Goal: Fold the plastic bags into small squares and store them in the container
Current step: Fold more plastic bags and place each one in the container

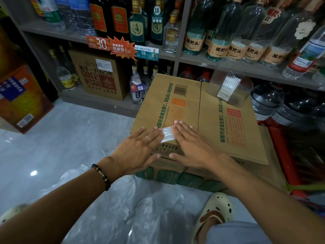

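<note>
loose clear plastic bags (pixel 123 208) lie on the floor. on the brown cardboard box (pixel 228 134), left hand (pixel 140 148) and right hand (pixel 191 145) press flat-fingered on a folded white plastic bag (pixel 167 135); clear plastic container (pixel 230 87) sits behind.

box (pixel 202 110): brown cardboard, green text, orange panels
folded bag (pixel 168 134): translucent white
container (pixel 230 87): clear plastic
bracelet (pixel 102 175): dark beads
floor (pixel 70 138): pale grey tile
shoe (pixel 214 210): cream, brown strap

Orange shelf tag (pixel 98 43) reading "30", blue shelf tag (pixel 146 53) reading "18", round bottle-neck tag (pixel 156 10) "18" at upper centre, "100" printed on cardboard box (pixel 169 147) front edge, "粮把头" on bottle labels (pixel 221 49) upper right
</note>
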Action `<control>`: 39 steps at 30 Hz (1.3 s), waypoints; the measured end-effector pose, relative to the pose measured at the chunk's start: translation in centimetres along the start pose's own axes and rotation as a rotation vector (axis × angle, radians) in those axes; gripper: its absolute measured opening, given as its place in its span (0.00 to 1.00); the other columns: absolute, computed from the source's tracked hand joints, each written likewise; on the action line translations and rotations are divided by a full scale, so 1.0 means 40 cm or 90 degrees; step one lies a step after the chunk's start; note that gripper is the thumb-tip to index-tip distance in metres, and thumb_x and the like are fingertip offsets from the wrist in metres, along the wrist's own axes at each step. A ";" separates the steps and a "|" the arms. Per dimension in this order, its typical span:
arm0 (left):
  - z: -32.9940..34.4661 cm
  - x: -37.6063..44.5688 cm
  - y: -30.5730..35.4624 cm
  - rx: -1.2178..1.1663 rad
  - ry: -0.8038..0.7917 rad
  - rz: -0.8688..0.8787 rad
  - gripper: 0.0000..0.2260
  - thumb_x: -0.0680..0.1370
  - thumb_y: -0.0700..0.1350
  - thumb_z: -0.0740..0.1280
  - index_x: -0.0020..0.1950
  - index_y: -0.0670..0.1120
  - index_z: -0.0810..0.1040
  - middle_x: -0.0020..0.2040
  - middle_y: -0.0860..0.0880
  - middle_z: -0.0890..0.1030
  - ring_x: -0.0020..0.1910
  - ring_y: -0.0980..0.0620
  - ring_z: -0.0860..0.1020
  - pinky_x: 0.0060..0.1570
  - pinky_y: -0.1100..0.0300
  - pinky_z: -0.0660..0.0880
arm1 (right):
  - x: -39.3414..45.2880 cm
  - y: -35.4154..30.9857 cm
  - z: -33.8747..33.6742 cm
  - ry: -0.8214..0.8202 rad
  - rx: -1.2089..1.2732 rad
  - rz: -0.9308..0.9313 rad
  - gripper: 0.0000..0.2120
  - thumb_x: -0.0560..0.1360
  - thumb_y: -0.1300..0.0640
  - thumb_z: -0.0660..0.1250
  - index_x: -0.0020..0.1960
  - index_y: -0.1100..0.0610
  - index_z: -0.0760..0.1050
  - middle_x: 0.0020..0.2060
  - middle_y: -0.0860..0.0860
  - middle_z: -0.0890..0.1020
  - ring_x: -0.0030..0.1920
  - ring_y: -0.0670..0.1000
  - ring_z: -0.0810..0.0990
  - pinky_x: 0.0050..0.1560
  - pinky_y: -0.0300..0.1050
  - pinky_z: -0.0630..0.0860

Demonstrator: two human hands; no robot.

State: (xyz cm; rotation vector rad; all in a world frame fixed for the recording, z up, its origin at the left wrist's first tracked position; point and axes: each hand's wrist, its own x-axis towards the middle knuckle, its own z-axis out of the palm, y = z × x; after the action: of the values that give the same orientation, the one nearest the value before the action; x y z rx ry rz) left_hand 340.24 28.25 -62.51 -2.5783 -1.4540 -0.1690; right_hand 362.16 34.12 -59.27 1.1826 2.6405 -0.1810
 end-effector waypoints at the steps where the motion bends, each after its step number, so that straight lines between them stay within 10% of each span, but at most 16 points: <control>1: -0.005 -0.009 -0.004 -0.005 0.005 -0.002 0.28 0.80 0.58 0.52 0.71 0.41 0.71 0.70 0.42 0.74 0.69 0.45 0.72 0.68 0.45 0.69 | 0.000 -0.002 0.000 0.002 0.001 -0.002 0.45 0.80 0.35 0.55 0.79 0.59 0.33 0.78 0.55 0.34 0.78 0.50 0.33 0.76 0.46 0.34; 6: -0.042 -0.074 -0.005 -0.074 0.097 -0.081 0.18 0.77 0.54 0.58 0.56 0.45 0.80 0.54 0.48 0.80 0.52 0.48 0.78 0.52 0.51 0.78 | -0.002 -0.011 0.001 0.013 0.010 -0.005 0.46 0.80 0.36 0.56 0.79 0.61 0.33 0.79 0.57 0.35 0.78 0.52 0.34 0.73 0.44 0.32; 14: -0.061 -0.046 0.063 -0.721 0.137 -0.730 0.14 0.78 0.50 0.69 0.34 0.46 0.79 0.32 0.52 0.79 0.35 0.53 0.77 0.37 0.60 0.71 | -0.002 -0.101 -0.015 0.019 0.024 -0.096 0.43 0.81 0.41 0.57 0.79 0.63 0.36 0.79 0.57 0.37 0.79 0.52 0.36 0.76 0.44 0.35; 20: -0.072 -0.023 0.067 -0.697 0.173 -0.732 0.10 0.76 0.44 0.71 0.35 0.45 0.78 0.30 0.52 0.77 0.31 0.55 0.73 0.34 0.63 0.69 | -0.012 -0.103 -0.042 0.021 0.094 -0.099 0.43 0.79 0.46 0.62 0.80 0.60 0.40 0.80 0.55 0.42 0.80 0.50 0.41 0.74 0.40 0.39; 24: -0.103 -0.024 0.062 -0.779 0.186 -0.690 0.09 0.77 0.42 0.71 0.39 0.39 0.79 0.34 0.47 0.77 0.34 0.53 0.74 0.38 0.59 0.73 | -0.018 -0.107 -0.085 0.105 0.390 0.016 0.38 0.79 0.49 0.65 0.81 0.56 0.49 0.78 0.51 0.62 0.76 0.51 0.63 0.74 0.49 0.62; 31: -0.193 0.060 0.064 -0.877 0.136 -0.562 0.10 0.77 0.44 0.70 0.36 0.45 0.79 0.34 0.47 0.77 0.33 0.54 0.74 0.31 0.65 0.70 | -0.055 -0.044 -0.137 0.121 0.973 0.198 0.08 0.78 0.59 0.69 0.56 0.56 0.81 0.45 0.52 0.87 0.43 0.49 0.83 0.40 0.40 0.78; 39: -0.214 0.272 0.078 -0.796 0.053 -0.446 0.10 0.75 0.49 0.74 0.52 0.47 0.79 0.48 0.46 0.81 0.44 0.49 0.81 0.40 0.58 0.80 | -0.114 0.148 -0.195 0.310 0.833 0.385 0.05 0.78 0.60 0.69 0.45 0.52 0.80 0.37 0.55 0.84 0.32 0.46 0.77 0.30 0.36 0.71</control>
State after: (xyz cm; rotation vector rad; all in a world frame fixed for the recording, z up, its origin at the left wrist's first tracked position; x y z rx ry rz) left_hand 348.42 34.00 -52.43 -2.4271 -2.7226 -1.7117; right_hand 368.19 36.40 -50.61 2.5440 2.1655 -1.8618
